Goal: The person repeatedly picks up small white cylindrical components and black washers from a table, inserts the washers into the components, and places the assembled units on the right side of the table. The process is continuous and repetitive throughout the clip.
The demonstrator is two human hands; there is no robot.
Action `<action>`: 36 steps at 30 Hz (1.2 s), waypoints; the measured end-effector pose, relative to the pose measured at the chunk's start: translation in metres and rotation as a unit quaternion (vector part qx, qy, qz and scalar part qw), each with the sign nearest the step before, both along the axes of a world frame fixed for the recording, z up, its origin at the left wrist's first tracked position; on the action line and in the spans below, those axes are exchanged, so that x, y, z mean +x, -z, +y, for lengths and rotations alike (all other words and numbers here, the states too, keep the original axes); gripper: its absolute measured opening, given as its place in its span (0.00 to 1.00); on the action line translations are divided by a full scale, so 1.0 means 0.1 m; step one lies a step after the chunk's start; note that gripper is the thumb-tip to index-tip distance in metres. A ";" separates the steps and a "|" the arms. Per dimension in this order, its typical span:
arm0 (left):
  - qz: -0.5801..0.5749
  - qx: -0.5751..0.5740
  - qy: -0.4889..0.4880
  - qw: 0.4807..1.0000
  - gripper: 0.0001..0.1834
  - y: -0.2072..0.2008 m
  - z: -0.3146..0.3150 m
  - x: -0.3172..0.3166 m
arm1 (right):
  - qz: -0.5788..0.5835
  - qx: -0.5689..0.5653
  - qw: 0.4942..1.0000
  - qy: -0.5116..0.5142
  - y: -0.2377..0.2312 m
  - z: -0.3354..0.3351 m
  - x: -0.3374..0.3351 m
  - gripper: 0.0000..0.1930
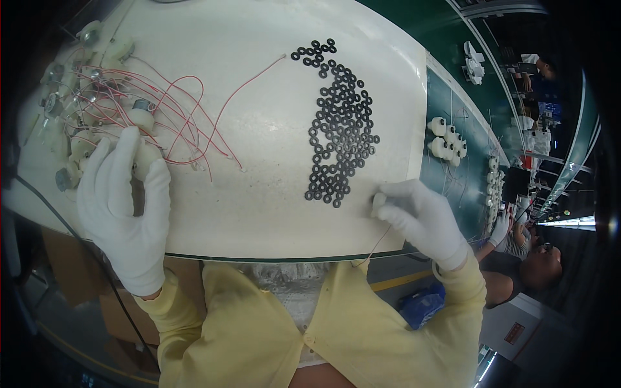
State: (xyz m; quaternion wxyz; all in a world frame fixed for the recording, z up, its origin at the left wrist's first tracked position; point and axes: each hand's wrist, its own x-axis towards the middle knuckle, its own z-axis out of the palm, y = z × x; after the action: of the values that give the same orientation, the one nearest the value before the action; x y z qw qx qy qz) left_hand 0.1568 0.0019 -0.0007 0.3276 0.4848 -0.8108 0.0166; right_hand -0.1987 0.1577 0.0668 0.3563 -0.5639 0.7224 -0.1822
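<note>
My left hand (126,200), in a white glove, is at the left of the white table, its thumb and forefinger closed about a rounded white plastic part (147,158). That part lies at the near edge of a pile of similar white parts (81,143) with metal pieces and thin red and white wires (184,119). My right hand (424,216), also gloved, pinches a small white part (378,204) above the table's near right edge. A thin wire (380,240) hangs down below this hand. Right of the middle lie many small black rings (339,129), one layer deep.
The white table (259,213) has a curved near edge. Beyond its right side, a green surface (446,103) bears several white parts (447,141) and a row of more (495,194). A black cable (71,229) runs past the left edge. Other people (527,265) sit along the right.
</note>
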 end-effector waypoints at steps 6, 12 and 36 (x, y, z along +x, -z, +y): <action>-0.005 0.002 0.014 1.000 0.24 0.00 0.01 0.01 | 0.010 0.092 0.984 0.155 -0.12 -0.06 -0.14 0.15; -0.020 0.035 0.017 0.999 0.24 -0.04 0.02 0.06 | 0.096 0.011 0.975 0.202 -0.33 0.02 -0.35 0.15; -0.034 0.075 -0.004 0.997 0.20 0.01 0.03 0.16 | 0.360 -0.134 0.919 0.083 -0.14 0.46 -1.45 0.26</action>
State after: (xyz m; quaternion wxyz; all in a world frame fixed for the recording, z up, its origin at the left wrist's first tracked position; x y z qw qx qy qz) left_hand 0.1727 0.0046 -0.0013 0.2626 0.5104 -0.8184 -0.0262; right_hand -0.3442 0.2037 0.0810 -0.0232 -0.5715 0.8152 -0.0908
